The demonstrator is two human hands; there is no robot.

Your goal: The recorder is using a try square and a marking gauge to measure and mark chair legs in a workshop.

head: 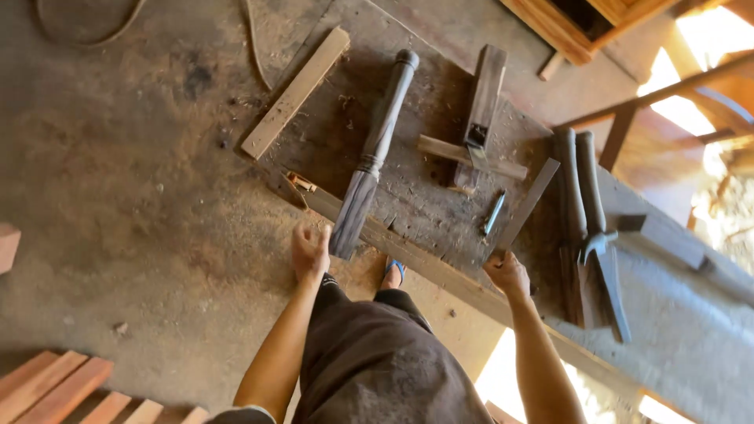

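While resting on the dusty table (440, 196), turned wooden leg (375, 153) lying lengthwise, square dark end overhanging the near edge, rounded knob end pointing away. Dark, streaked grain, a ringed collar about midway, a slim round shaft above it. Likely solid hardwood: stiff, fairly heavy for its size, not fragile, dry and easy to grip; square lower block probably the surest place to take hold, since flat faces would not roll in the palm. Left hand (310, 253) just beside that square end, fingers loosely curled and apart, holding nothing. Right hand (508, 275) closed around the near end of a thin flat strip of wood (528, 206) leaning up across the table. Between the two, a small blue-handled tool (494, 213) lying flat. Farther back, a wooden hand plane (480, 118) with a cross handle. To the right, two more dark turned legs (580, 212) side by side, with a claw hammer (605, 271) laid over them. Pale plank (296, 92) at the table's far left corner. Sawdust across the concrete floor (118, 196); reddish boards (55, 385) stacked low at left.
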